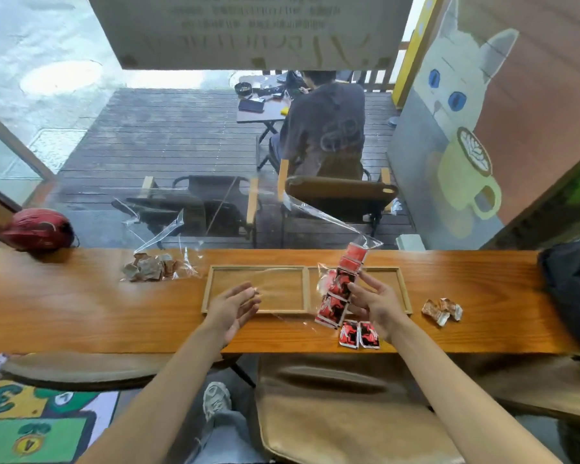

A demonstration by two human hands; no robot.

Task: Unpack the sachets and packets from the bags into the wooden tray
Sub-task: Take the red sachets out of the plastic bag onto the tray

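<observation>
A wooden tray [304,289] with two compartments lies on the counter. My right hand [375,304] holds a strip of red and black sachets [340,286] in a clear plastic bag [322,216] above the right compartment. Two loose red sachets [359,334] lie on the counter in front of the tray. My left hand [235,304] hovers over the left compartment with relaxed fingers, holding nothing I can make out. A second clear bag with brown packets [151,267] sits left of the tray. A few brown packets [442,311] lie to the right.
A red helmet [39,229] rests at the counter's far left, a dark bag [573,286] at its right end. A window runs along the back edge; a person sits outside. A tan padded seat [342,406] stands below the counter.
</observation>
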